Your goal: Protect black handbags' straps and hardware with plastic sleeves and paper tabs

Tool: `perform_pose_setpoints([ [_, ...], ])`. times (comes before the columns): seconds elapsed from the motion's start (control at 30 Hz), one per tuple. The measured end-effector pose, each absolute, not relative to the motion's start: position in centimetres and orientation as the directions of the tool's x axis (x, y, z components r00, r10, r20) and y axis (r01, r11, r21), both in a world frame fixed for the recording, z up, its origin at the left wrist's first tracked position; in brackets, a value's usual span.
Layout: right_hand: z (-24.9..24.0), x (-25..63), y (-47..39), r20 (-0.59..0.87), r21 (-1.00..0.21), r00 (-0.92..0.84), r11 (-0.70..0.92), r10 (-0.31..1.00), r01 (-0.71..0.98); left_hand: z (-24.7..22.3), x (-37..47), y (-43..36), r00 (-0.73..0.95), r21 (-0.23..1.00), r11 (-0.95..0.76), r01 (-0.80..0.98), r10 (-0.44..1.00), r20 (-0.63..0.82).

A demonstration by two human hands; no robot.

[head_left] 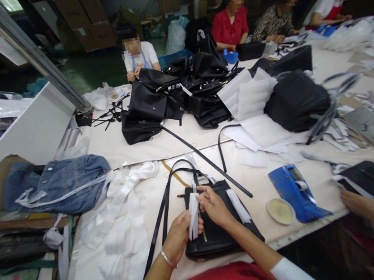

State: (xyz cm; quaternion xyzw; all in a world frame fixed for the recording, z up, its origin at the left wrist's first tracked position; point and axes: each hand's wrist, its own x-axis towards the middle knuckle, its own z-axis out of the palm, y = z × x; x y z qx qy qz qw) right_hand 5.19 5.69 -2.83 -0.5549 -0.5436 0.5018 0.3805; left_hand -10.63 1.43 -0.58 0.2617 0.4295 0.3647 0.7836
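Note:
A black leather bag (226, 240) lies on the table in front of me, its long strap (163, 197) looping out to the left. Over the bag, my left hand (180, 232) is closed round the lower part of a white strip of wrapping (193, 211), which looks like thin foam or paper. My right hand (215, 205) pinches near the upper end of that strip, fingers bent. What the strip covers is hidden. A second white wrapping piece (238, 205) sits on the bag's right side.
A blue tape dispenser (294, 193) and a round shallow dish (281, 211) stand to the right. Black bags (151, 103) are heaped ahead. White strips (119, 248) and a denim bag (60, 181) lie left. A co-worker's hands (373, 208) handle a black item close by; other people sit opposite.

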Motion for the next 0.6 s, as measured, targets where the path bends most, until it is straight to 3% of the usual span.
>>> perform_pose_setpoints([
  [0.1,-3.5,4.6,3.3,-0.222,-0.972,-0.054,-0.217,0.973,0.092,-0.6,-10.5,1.5,0.358,0.713,0.589,-0.381,0.805,-0.474],
  [0.27,-4.2,2.9,0.8,-0.261,-0.949,0.015,-0.259,0.965,0.18,-0.5,-10.3,1.4,0.33,0.741,0.566,-0.362,0.821,-0.466],
  [0.43,-3.7,1.3,0.4,-0.085,-0.9,0.124,-0.13,0.989,0.417,-0.2,-10.1,1.1,0.272,0.761,0.562,-0.325,0.826,-0.494],
  [0.6,-3.4,0.3,0.4,0.084,-0.814,0.096,0.013,0.992,0.58,-0.1,-9.7,1.6,0.225,0.741,0.571,-0.353,0.821,-0.525],
])
